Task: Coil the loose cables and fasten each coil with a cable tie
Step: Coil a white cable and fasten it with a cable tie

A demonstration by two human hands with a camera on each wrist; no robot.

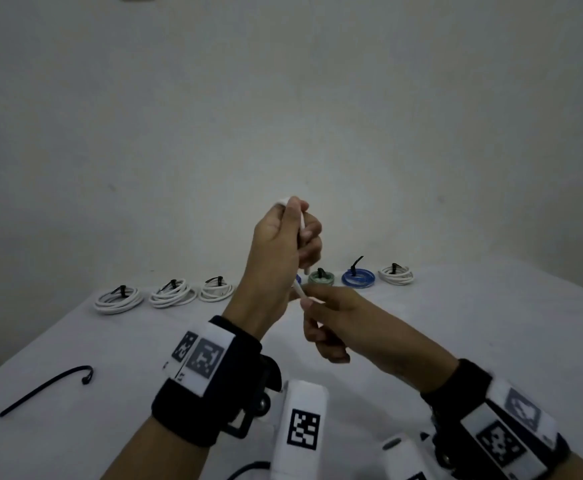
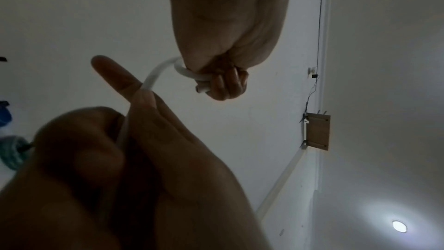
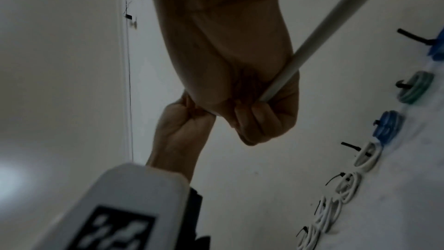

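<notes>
- Left hand is fisted around the white cable's first loops; a slack grip may let them spring open.
- Right hand pinches the cable's free run; uneven feeding may twist the coil.

You face a plain white wall behind a table under a white cloth; from your left wrist view a small wooden panel hangs on the wall, a thin black wire runs above it; a round ceiling light glows.
</notes>
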